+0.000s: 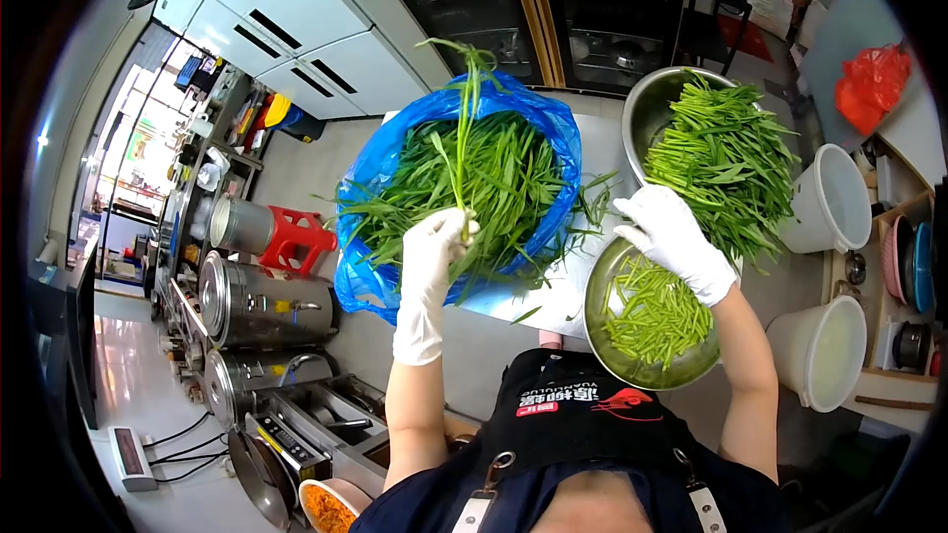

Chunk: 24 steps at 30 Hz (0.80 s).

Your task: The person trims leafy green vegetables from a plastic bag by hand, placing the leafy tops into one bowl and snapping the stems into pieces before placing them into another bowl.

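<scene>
My left hand (pixel 434 245), in a white glove, pinches a long stalk of water spinach (pixel 462 153) and holds it upright. Beneath and behind it, a blue plastic bag (pixel 565 128) is full of loose water spinach (pixel 494 188). My right hand (pixel 676 242), also gloved, is over the rim between two metal bowls, its fingers apart and nothing visible in them. The nearer bowl (pixel 657 380) contains short cut green stems (pixel 657 321). In the farther bowl (pixel 637 104) lies a heap of leafy tops (pixel 726 158), spilling over its right side.
The bag and bowls stand on a metal table (pixel 563 291) with stray leaves on it. At the right are two white buckets (pixel 834 197). Large steel pots (pixel 262 298) and a red plastic stool (pixel 296 242) are at the left. White cabinets (pixel 286 25) stand behind.
</scene>
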Motion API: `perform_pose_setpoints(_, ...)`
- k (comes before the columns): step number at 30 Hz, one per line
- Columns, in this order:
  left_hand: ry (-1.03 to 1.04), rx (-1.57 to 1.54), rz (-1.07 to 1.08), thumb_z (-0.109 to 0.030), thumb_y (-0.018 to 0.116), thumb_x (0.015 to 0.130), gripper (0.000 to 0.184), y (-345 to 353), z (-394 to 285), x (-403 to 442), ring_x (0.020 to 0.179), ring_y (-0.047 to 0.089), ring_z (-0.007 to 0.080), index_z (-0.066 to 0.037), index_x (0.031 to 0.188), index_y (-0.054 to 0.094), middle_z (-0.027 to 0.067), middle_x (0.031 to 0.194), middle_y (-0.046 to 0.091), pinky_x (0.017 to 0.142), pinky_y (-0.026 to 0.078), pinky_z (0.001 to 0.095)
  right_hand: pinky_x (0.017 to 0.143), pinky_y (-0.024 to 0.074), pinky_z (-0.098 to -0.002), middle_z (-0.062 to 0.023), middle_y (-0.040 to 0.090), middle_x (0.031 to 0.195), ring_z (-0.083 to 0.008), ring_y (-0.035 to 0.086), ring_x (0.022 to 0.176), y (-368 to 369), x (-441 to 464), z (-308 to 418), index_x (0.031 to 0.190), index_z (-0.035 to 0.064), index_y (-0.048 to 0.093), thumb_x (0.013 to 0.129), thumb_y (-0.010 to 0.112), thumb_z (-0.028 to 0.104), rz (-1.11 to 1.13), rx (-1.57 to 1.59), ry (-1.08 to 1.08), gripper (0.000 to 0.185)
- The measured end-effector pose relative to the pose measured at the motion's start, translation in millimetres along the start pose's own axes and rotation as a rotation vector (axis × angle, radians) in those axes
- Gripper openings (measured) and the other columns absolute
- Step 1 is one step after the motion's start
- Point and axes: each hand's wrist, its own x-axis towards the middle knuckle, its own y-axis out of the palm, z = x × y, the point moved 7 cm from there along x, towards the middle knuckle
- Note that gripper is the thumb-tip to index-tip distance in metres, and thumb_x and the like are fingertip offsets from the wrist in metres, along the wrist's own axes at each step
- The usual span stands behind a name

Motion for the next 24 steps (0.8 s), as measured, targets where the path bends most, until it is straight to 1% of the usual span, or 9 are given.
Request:
perform_pose_setpoints(7, -0.107, -0.095, 0.099, -0.02, 0.062, 0.093, 0.029, 6.5, 23.6, -32.5, 0.078, 0.066, 0.017, 0.003, 0.109, 0.064, 0.0115, 0.093, 0.07, 0.07, 0.05, 0.0248, 0.074, 0.0484, -0.0374, -0.0089, 0.06, 0.083, -0.027, 0.059, 0.078, 7.6, 12.1, 37.1, 0.108, 0.0089, 0.067, 0.081, 0.07, 0.021, 0.083, 0.187, 0.142, 0.03)
perform_pose_setpoints(11, -0.178, -0.301, 0.161, -0.023, 0.064, 0.091, 0.031, 18.7, 41.6, -39.4, 0.095, 0.066, 0.0192, 0.001, 0.109, 0.065, 0.0115, 0.106, 0.069, 0.082, 0.05, 0.0301, 0.07, 0.0503, -0.0376, -0.0101, 0.062, 0.084, -0.0287, 0.062, 0.077, 24.1, 25.5, 73.8, 0.105, 0.0083, 0.068, 0.081, 0.069, 0.013, -0.073, 0.41, 0.157, 0.024)
perform_pose_setpoints(13, -0.246, -0.442, 0.17, -0.022, 0.065, 0.089, 0.029, 18.6, 65.2, -33.3, 0.094, 0.062, 0.0177, 0.0, 0.109, 0.066, 0.0088, 0.105, 0.067, 0.082, 0.048, 0.031, 0.068, 0.0509, -0.0367, -0.0102, 0.063, 0.084, -0.0281, 0.063, 0.077, 29.6, 31.1, 89.4, 0.1, 0.0072, 0.069, 0.08, 0.069, 0.008, -0.168, 0.417, 0.116, 0.02)
perform_pose_setpoints(14, -0.273, -0.541, 0.229, -0.02, 0.065, 0.089, 0.027, 20.4, 76.8, -28.3, 0.086, 0.059, 0.0162, 0.0, 0.107, 0.066, 0.0061, 0.099, 0.067, 0.078, 0.047, 0.0301, 0.067, 0.0513, -0.036, -0.01, 0.064, 0.084, -0.0277, 0.063, 0.077, 31.0, 31.8, 95.2, 0.097, 0.0063, 0.069, 0.079, 0.069, 0.006, -0.136, 0.425, 0.163, 0.017)
perform_pose_setpoints(15, -0.275, -0.55, 0.216, -0.02, 0.066, 0.088, 0.026, 21.7, 78.8, -29.1, 0.085, 0.058, 0.0168, -0.001, 0.107, 0.066, 0.0056, 0.096, 0.065, 0.077, 0.047, 0.031, 0.066, 0.0515, -0.0357, -0.0096, 0.064, 0.083, -0.0278, 0.063, 0.075, 34.4, 32.1, 100.0, 0.095, 0.006, 0.069, 0.08, 0.069, 0.006, -0.235, 0.448, 0.134, 0.016)
perform_pose_setpoints(17, -0.272, -0.565, 0.191, -0.02, 0.067, 0.087, 0.025, 26.2, 80.3, -31.4, 0.083, 0.057, 0.0179, -0.003, 0.105, 0.065, 0.0046, 0.089, 0.062, 0.075, 0.046, 0.0328, 0.066, 0.0516, -0.0348, -0.0102, 0.064, 0.085, -0.0268, 0.064, 0.074, 41.7, 28.2, 105.6, 0.094, 0.0063, 0.069, 0.08, 0.069, 0.007, -0.253, 0.485, 0.155, 0.014)
perform_pose_setpoints(20, -0.25, -0.601, 0.177, -0.018, 0.066, 0.088, 0.022, 27.6, 87.1, -33.0, 0.081, 0.059, 0.0156, -0.002, 0.104, 0.066, 0.0052, 0.093, 0.066, 0.074, 0.047, 0.0296, 0.064, 0.0504, -0.0297, -0.0066, 0.065, 0.08, -0.0189, 0.064, 0.07, 69.0, 17.0, 107.6, 0.093, 0.0034, 0.068, 0.084, 0.069, 0.011, -0.109, 0.609, 0.403, 0.012)
perform_pose_setpoints(23, -0.222, -0.594, 0.198, -0.019, 0.065, 0.09, 0.024, 35.4, 95.6, -34.4, 0.077, 0.06, 0.0134, 0.0, 0.104, 0.066, 0.0055, 0.092, 0.067, 0.071, 0.048, 0.0267, 0.062, 0.0477, -0.0238, -0.0017, 0.064, 0.075, -0.0095, 0.06, 0.067, 126.4, 2.7, 105.8, 0.091, 0.0002, 0.066, 0.088, 0.069, 0.015, 0.158, 1.286, 0.81, 0.015)
perform_pose_setpoints(24, -0.21, -0.572, 0.227, -0.02, 0.066, 0.09, 0.026, 37.7, 97.5, -35.5, 0.077, 0.061, 0.013, 0.0, 0.106, 0.066, 0.0053, 0.092, 0.067, 0.071, 0.048, 0.0264, 0.061, 0.0452, -0.0204, 0.0014, 0.063, 0.073, -0.0051, 0.057, 0.066, 132.7, 0.5, 107.6, 0.088, -0.0015, 0.065, 0.09, 0.067, 0.016, 0.177, 1.379, 0.898, 0.018)
